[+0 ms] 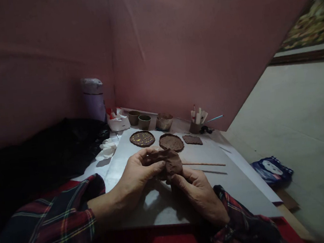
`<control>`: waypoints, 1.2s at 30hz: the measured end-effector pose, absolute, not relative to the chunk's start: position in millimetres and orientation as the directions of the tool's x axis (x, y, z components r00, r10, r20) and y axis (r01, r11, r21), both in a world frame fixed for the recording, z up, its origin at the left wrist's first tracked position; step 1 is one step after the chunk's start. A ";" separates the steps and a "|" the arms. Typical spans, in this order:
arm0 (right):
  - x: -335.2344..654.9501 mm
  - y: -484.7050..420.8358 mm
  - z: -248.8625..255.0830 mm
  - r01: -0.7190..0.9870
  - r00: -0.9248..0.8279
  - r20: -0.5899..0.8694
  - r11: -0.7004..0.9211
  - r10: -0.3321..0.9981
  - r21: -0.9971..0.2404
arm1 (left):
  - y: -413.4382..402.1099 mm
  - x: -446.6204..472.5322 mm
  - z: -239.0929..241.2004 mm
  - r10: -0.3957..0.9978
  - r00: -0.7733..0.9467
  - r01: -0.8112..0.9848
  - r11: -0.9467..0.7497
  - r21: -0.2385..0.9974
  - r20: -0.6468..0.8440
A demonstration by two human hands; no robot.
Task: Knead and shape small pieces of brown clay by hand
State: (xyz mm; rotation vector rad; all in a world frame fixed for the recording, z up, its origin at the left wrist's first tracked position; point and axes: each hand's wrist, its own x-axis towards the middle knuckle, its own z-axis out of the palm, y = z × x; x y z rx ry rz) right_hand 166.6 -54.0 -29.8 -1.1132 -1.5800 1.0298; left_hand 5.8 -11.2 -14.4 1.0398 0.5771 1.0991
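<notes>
A brown clay lump (170,162) sits between both my hands above a white work sheet (236,183). My left hand (138,173) curls its fingers and thumb around the lump's left side. My right hand (199,192) grips it from below and the right. Both sleeves are red plaid. Beyond the lump lie two flattened round clay discs, one speckled yellow (142,138), one plain (171,142), and a small flat clay piece (192,139). A thin wooden stick (204,164) lies on the sheet just right of the lump.
Small cups (139,120) and a bowl (164,121) stand along a pink partition (186,50). A holder with tools (198,122), a white container (93,97), crumpled tissue (107,147), black cloth (39,156) at left and a blue packet (271,169) on the floor at right.
</notes>
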 end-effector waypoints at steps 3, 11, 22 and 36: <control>166.1 -54.4 -31.3 0.209 -0.180 0.238 0.273 0.954 -0.939 | -10.0 4.7 -13.9 0.917 0.395 -0.459 0.136 0.878 0.064; 163.7 -57.0 -43.4 0.242 0.082 0.505 0.474 0.859 -0.846 | -9.6 1.9 -11.8 0.892 0.451 -0.454 0.248 0.856 -0.020; 172.5 -58.4 -38.6 0.313 -0.128 0.687 0.686 0.716 -0.657 | -13.9 3.9 -11.5 0.790 0.607 -0.399 0.218 0.891 0.079; 162.1 -64.6 -34.0 0.182 0.131 0.542 0.517 0.830 -0.836 | -18.9 6.9 -11.1 0.709 0.674 -0.312 0.018 0.950 0.208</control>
